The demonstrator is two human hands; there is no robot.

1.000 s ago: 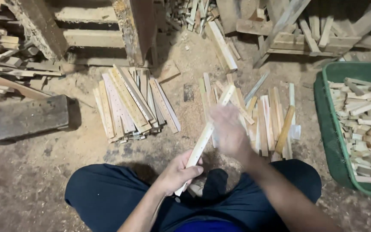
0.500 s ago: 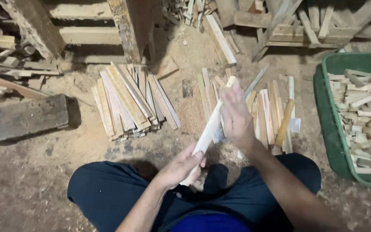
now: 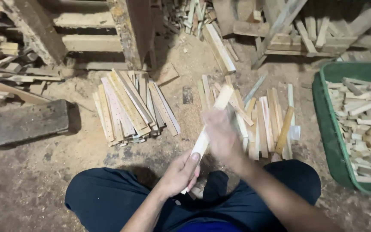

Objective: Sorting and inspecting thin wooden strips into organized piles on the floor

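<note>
One pale wooden slat (image 3: 209,129) pinched in left hand (image 3: 177,174) fingers; right hand (image 3: 220,136) blurred against it, grip unclear; two slat piles (image 3: 129,105) beyond fingers, green tub (image 3: 323,103) right

Worker's dress, head view.
Wore dark navy trousers (image 3: 108,193) over both legs; a brighter blue garment (image 3: 207,226) showed at the waist. Forearms and both hands were bare: no sleeves, no gloves.
</note>
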